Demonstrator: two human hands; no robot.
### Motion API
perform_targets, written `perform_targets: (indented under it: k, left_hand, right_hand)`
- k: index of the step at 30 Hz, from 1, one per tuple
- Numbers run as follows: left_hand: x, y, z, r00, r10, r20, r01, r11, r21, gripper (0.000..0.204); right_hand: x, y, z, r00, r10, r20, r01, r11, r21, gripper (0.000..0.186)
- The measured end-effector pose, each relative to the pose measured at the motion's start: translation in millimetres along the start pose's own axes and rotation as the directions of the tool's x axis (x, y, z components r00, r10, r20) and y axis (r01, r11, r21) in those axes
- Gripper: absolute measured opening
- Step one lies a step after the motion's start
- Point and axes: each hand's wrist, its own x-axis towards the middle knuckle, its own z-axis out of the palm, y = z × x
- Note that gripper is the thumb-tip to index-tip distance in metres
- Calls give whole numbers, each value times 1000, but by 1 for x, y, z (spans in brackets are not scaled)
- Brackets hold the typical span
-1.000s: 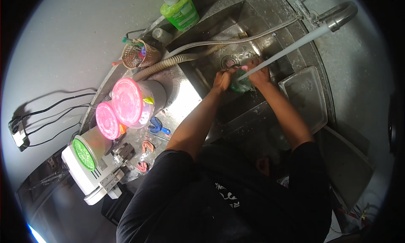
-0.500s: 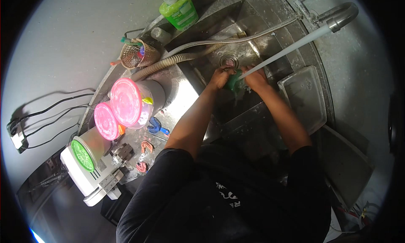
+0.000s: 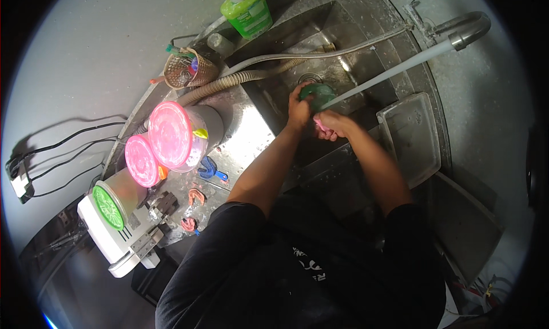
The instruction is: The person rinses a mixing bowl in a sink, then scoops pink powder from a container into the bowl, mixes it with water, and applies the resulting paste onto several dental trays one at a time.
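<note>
Over the metal sink (image 3: 369, 80), my left hand (image 3: 298, 109) grips a green bowl (image 3: 321, 94) by its near left side, with the drain just behind it. A stream of water (image 3: 394, 72) runs from the curved tap (image 3: 472, 32) down to the bowl. Just nearer than the bowl, my right hand (image 3: 336, 125) is closed around a soft-looking pink lump (image 3: 322, 124), mostly hidden by the fingers. What the lump is made of cannot be told.
Left on the counter stand pink-lidded tubs (image 3: 170, 136), a green-lidded tub (image 3: 108, 206), a blue dental impression tray (image 3: 210, 170) and pink horseshoe-shaped pieces (image 3: 196, 196). Behind are a ribbed hose (image 3: 229, 82), a basket (image 3: 186, 72) and a green pump bottle (image 3: 247, 14). A shallow tray (image 3: 412, 134) lies right.
My right hand has drawn back toward me from the bowl and now shows a pink lump. The green bowl has tipped, its round shape showing more, with my left hand still on it.
</note>
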Motion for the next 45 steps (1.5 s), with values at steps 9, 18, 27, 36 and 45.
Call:
perform_targets:
  k: [9,18,27,36,45]
  left_hand:
    - [24,0,-27,927,-352,130,249,836,489,43]
    - [-6,22,3,990,-60,124,57,998,25,42]
    - [16,10,4,942,-245,227,237,969,61,38]
    - [0,-9,11,992,3,-124,23,979,203,31]
    - [-10,-7,19,988,-153,-36,147,981,-123,28]
  right_hand:
    - [23,28,-18,292,-842,-454,63,491,-869,36]
    - [-23,-15,-17,972,145,-185,-184,960,-211,49]
    - [-62,-29,-5,553,-510,-660,-245,657,-713,36]
    - [-35,-34,3,603,-536,-591,-66,705,-706,46]
    - [22,-5,-27,981,-126,-145,161,950,267,39]
